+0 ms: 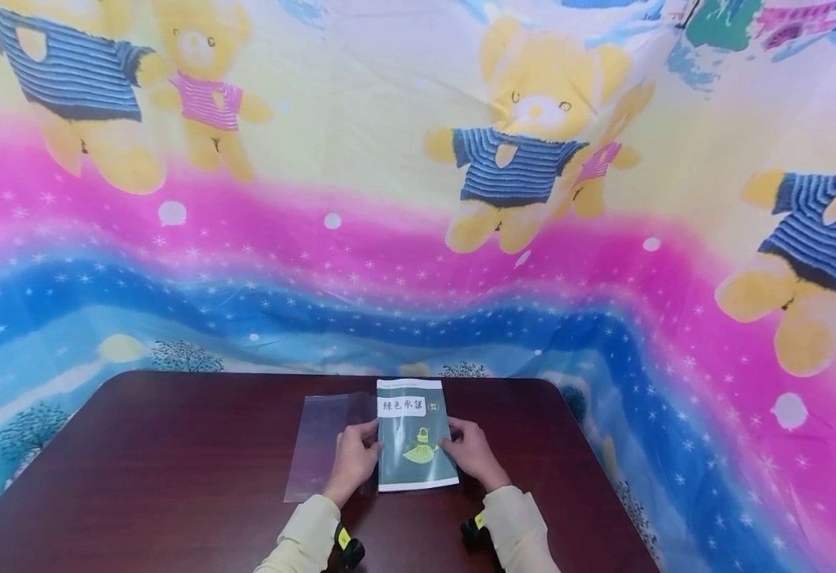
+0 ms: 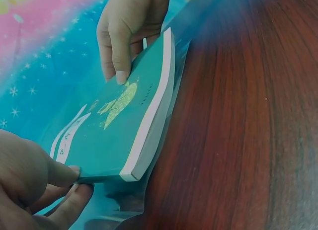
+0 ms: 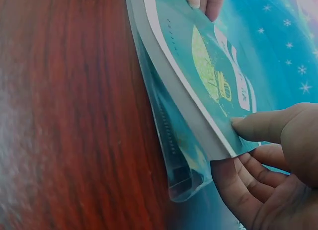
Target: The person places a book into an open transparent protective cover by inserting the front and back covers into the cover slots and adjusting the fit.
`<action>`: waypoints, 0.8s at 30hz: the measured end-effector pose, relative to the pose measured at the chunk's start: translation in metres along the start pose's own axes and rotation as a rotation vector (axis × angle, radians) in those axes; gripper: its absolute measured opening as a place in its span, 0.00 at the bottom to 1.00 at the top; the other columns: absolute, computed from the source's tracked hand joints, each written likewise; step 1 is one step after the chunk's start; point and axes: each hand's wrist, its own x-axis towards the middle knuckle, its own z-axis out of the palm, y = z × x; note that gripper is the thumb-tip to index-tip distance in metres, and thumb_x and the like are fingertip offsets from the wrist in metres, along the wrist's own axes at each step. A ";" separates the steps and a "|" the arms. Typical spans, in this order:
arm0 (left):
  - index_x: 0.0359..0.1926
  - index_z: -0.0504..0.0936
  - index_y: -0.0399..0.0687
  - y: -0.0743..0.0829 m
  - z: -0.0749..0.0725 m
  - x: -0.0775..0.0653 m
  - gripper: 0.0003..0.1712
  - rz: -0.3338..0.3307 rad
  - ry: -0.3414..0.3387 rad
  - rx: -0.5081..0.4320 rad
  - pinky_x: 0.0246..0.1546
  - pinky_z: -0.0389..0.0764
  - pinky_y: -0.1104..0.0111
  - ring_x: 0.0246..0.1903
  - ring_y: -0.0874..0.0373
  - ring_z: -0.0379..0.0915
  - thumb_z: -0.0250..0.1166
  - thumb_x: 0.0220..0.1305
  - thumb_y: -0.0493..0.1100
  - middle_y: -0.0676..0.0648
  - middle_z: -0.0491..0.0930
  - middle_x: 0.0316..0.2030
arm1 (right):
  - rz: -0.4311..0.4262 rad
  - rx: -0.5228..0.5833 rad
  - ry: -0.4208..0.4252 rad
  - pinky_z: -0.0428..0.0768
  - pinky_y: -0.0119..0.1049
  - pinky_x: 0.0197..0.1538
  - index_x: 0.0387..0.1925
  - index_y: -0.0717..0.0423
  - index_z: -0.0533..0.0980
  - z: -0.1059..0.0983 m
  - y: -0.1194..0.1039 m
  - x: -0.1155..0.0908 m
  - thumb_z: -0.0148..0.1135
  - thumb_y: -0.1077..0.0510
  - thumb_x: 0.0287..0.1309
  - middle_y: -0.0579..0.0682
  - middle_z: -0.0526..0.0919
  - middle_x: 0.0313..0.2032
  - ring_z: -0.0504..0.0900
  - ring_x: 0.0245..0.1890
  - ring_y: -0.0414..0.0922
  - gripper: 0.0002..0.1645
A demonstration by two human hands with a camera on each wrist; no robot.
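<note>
A paperback book (image 1: 410,465) with a green cover, a white title label and a yellow-green drawing is held face up over the middle of the table. My left hand (image 1: 355,458) pinches its left edge, thumb on the front cover and fingers at the side and below. On the right edge, my right hand (image 1: 473,454) pinches with its thumb on the cover and its fingers underneath. A clear plastic book cover (image 1: 317,450) lies open to the left and runs beneath the book. In the right wrist view a clear flap (image 3: 181,185) shows below the pages.
The dark red wooden table (image 1: 138,461) carries the book and the plastic. Behind it and at its sides hangs a cloth (image 1: 360,263) printed with bears and snowflakes, close to the table's far edge.
</note>
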 end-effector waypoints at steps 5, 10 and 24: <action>0.57 0.82 0.29 -0.005 0.002 -0.001 0.23 0.011 -0.026 0.001 0.30 0.81 0.67 0.31 0.56 0.82 0.69 0.59 0.27 0.34 0.87 0.45 | 0.027 -0.033 0.004 0.79 0.34 0.32 0.64 0.68 0.75 0.001 0.004 0.000 0.66 0.64 0.64 0.58 0.85 0.42 0.79 0.28 0.42 0.28; 0.57 0.82 0.27 -0.011 0.001 -0.002 0.22 0.045 -0.051 0.026 0.32 0.81 0.67 0.33 0.55 0.82 0.70 0.60 0.28 0.34 0.87 0.45 | 0.045 -0.026 -0.015 0.82 0.35 0.34 0.63 0.68 0.75 0.002 0.007 -0.002 0.66 0.63 0.65 0.57 0.85 0.43 0.81 0.30 0.42 0.27; 0.53 0.84 0.29 -0.011 0.000 -0.003 0.18 0.075 -0.069 0.064 0.46 0.85 0.52 0.51 0.37 0.81 0.70 0.62 0.31 0.31 0.85 0.48 | 0.029 -0.061 -0.026 0.82 0.35 0.33 0.63 0.70 0.75 -0.003 0.014 -0.007 0.70 0.58 0.63 0.58 0.84 0.43 0.81 0.29 0.41 0.31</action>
